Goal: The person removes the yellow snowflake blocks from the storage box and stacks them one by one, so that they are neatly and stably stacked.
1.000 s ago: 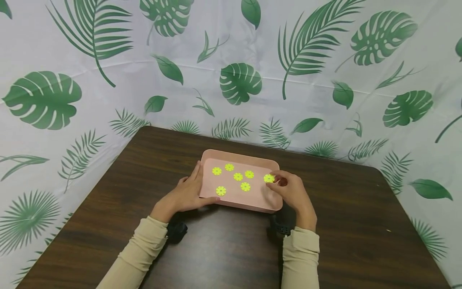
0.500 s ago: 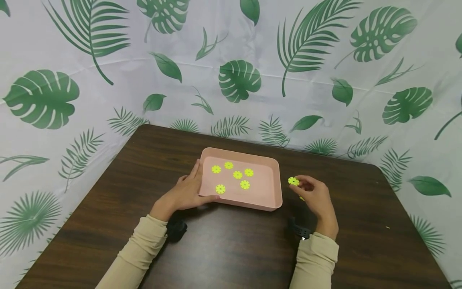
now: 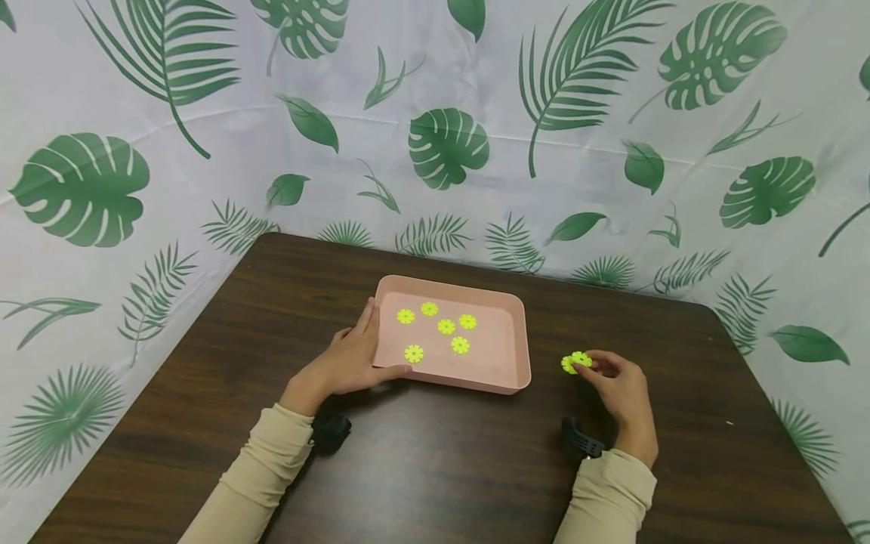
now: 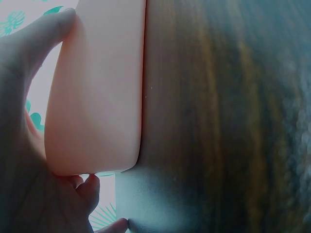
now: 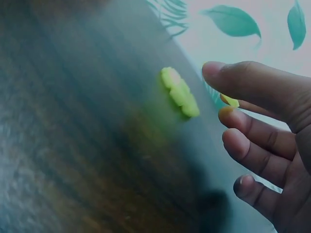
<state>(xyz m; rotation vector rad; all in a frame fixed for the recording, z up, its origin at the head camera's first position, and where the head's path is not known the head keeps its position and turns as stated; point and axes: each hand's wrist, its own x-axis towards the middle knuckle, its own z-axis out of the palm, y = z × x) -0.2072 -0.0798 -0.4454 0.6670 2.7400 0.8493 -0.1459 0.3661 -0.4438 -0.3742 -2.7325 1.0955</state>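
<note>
A shallow pink tray (image 3: 489, 365) lies on the table with several bright yellow notched discs inside, one disc (image 3: 414, 353) near its front left. My left hand (image 3: 342, 364) rests at the tray's left front corner, straight fingers along the side and thumb along the front rim. To the right of the tray, my right hand (image 3: 621, 389) pinches a yellow notched disc (image 3: 581, 359) between thumb and fingers. It overlaps another yellow disc (image 3: 567, 366) on the table. In the right wrist view, the table disc (image 5: 180, 92) appears edge-on, while the held disc (image 5: 230, 100) is mostly hidden behind the thumb.
The dark wooden table (image 3: 462, 468) meets a white curtain with green leaves (image 3: 448, 147) at its back edge. Black wrist devices sit at the left wrist (image 3: 331, 433) and right wrist (image 3: 581, 438).
My right hand has carried the pinched disc out of the tray, over its right side, and lowered it beside the disc on the table. The left hand stays at the tray corner.
</note>
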